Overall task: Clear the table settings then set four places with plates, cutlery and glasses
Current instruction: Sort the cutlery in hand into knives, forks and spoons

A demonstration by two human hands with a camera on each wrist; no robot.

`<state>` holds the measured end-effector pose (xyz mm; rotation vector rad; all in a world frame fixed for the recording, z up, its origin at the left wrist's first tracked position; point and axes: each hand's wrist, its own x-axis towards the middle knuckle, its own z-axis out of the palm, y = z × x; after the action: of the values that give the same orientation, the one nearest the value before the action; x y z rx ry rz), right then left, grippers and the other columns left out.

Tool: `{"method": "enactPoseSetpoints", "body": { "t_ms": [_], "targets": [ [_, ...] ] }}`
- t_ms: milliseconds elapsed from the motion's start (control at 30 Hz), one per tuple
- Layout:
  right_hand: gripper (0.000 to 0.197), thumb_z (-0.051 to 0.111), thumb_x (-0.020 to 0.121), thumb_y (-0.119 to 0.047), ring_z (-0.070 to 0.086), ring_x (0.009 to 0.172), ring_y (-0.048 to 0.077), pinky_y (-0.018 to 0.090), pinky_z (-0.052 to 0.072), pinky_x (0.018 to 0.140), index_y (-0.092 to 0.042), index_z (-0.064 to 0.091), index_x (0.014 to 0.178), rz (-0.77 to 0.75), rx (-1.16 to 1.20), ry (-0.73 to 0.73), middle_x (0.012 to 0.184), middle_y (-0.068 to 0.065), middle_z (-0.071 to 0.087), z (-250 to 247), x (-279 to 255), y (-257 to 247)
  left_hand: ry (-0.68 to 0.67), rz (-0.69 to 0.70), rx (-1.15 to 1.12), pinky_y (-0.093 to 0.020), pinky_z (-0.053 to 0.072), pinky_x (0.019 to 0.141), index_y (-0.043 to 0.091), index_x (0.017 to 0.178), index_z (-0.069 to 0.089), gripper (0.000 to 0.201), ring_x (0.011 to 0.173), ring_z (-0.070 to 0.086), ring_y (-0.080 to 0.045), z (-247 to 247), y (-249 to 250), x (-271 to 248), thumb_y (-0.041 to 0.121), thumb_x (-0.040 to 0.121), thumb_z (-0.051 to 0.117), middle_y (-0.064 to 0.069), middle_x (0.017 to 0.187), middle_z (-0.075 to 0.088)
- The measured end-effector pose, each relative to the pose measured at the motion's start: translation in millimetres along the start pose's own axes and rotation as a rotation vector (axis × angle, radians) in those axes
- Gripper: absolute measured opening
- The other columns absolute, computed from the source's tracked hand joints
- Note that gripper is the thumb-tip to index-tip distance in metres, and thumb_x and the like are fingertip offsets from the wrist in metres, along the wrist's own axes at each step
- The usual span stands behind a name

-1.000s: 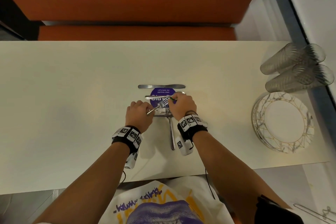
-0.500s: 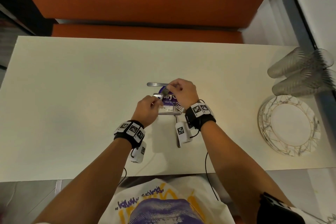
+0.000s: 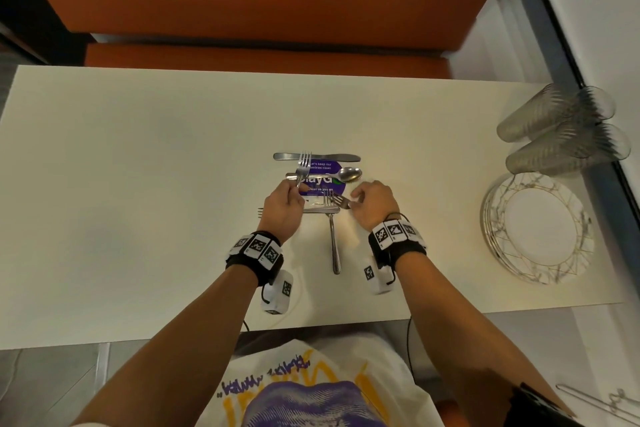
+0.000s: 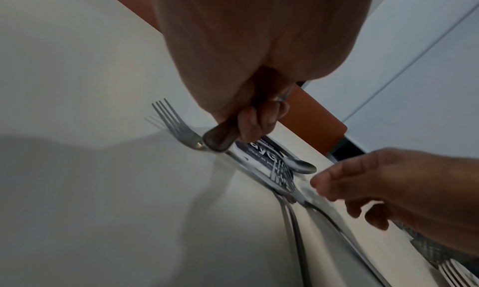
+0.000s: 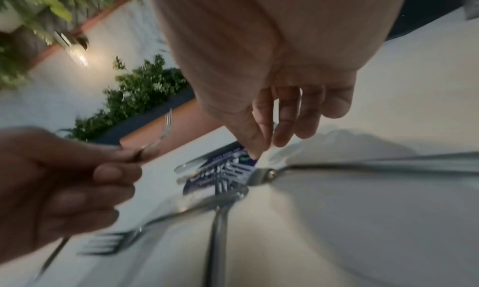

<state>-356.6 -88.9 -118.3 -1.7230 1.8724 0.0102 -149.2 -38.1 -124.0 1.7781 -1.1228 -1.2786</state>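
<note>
Tabletop [image 3: 138, 218] is carrying stacked plates [image 3: 536, 232] and glasses [image 3: 561, 135] at the right edge, cutlery heaped mid-table. Person is sorting cutlery: left hand [image 3: 282, 208] is gripping a raised fork [image 3: 303, 166]; right hand [image 3: 372, 204], fingers relaxed, is reaching for another fork [image 3: 337, 201]. Next: pinching it free.

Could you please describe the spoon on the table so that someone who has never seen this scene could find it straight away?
Start at the purple round sticker in the middle of the cream table, where loose cutlery lies. The spoon lies crosswise over the sticker, just nearer the person than the knife, its bowl pointing toward the plates. It alone has a rounded oval bowl; its neighbours are a flat knife and pronged forks.
</note>
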Motion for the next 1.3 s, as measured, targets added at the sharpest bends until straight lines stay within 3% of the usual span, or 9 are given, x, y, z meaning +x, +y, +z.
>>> {"method": "enactPoseSetpoints", "body": {
  "t_ms": [233,500,633,767,867,967,1100,1200,1300],
  "targets": [
    [0.012,0.067,0.093,-0.027,0.057,0.111,0.027,0.044,0.051,0.094,-0.02,0.07,0.103,0.024,-0.16,0.013,0.112,0.005,0.065,12,-7,3,-0.006,-0.021,-0.031,-0.015,0.037,0.038,0.002,0.106,0.058,0.024,0.045,0.053,-0.006,-4,16,-11,0.009,0.11,0.035,-0.007,0.071,0.06],
    [0.013,0.077,0.087,-0.023,0.07,0.095,0.023,0.028,0.054,0.078,-0.014,0.075,0.097,0.18,0.142,0.015,0.102,0.004,0.075,-10,-10,0,-0.01,-0.057,-0.136,-0.038,0.059,0.059,0.005,0.107,0.06,0.026,0.066,0.071,-0.027,-5,15,-5,0.015,0.111,0.037,-0.012,0.079,0.071],
    [0.029,0.08,0.082,-0.022,0.069,0.092,0.018,0.038,0.059,0.086,-0.017,0.066,0.108,0.066,0.409,0.056,0.104,-0.002,0.071,-32,-17,-30,-0.017,-0.077,-0.209,-0.035,0.061,0.062,0.0,0.113,0.059,0.026,0.071,0.075,-0.026,-1,23,-6,0.013,0.111,0.037,-0.016,0.084,0.072],
    [0.031,0.08,0.084,-0.017,0.074,0.07,0.017,0.031,0.06,0.067,-0.02,0.063,0.11,0.053,0.694,0.012,0.091,0.004,0.075,-32,-23,-65,-0.046,-0.085,-0.187,-0.028,0.061,0.058,0.003,0.114,0.061,0.023,0.072,0.076,-0.027,4,36,-12,0.013,0.111,0.039,-0.016,0.091,0.075],
    [0.032,0.079,0.085,-0.017,0.072,0.066,0.015,0.021,0.056,0.052,-0.018,0.061,0.112,0.075,0.734,0.013,0.091,0.006,0.075,-24,-25,-79,-0.099,-0.104,-0.21,-0.043,0.064,0.059,0.009,0.108,0.062,0.021,0.068,0.077,-0.032,7,41,-16,0.014,0.109,0.042,-0.018,0.09,0.076],
    [0.028,0.079,0.085,-0.017,0.067,0.06,0.009,0.013,0.052,0.05,-0.014,0.064,0.108,0.076,0.688,0.062,0.086,0.005,0.073,-12,-22,-80,-0.09,-0.133,-0.203,-0.032,0.051,0.044,0.007,0.103,0.062,0.024,0.053,0.068,-0.03,8,41,-18,0.016,0.108,0.04,-0.016,0.077,0.073],
    [0.021,0.074,0.089,-0.033,0.068,0.08,0.011,0.026,0.057,0.081,-0.017,0.075,0.102,-0.009,0.492,0.197,0.095,0.001,0.076,-12,-18,-80,-0.066,-0.203,-0.254,-0.021,0.03,0.035,0.006,0.106,0.064,0.028,0.043,0.046,-0.017,6,37,-19,0.013,0.106,0.037,-0.007,0.065,0.061],
    [0.026,0.075,0.088,-0.03,0.07,0.08,0.013,0.025,0.058,0.076,-0.016,0.074,0.11,0.032,0.558,0.258,0.097,0.002,0.075,-20,-12,-78,-0.088,-0.232,-0.264,-0.019,0.027,0.036,0.005,0.111,0.066,0.03,0.041,0.042,-0.014,3,36,-20,0.014,0.106,0.037,-0.004,0.062,0.056],
    [0.021,0.077,0.087,-0.025,0.074,0.073,0.019,0.04,0.064,0.075,-0.015,0.078,0.106,0.003,0.595,0.19,0.086,0.004,0.077,-26,-7,-79,-0.114,-0.203,-0.282,-0.019,0.026,0.036,0.005,0.112,0.066,0.031,0.041,0.04,-0.015,0,37,-22,0.014,0.107,0.038,-0.005,0.06,0.055]
  ]
}}
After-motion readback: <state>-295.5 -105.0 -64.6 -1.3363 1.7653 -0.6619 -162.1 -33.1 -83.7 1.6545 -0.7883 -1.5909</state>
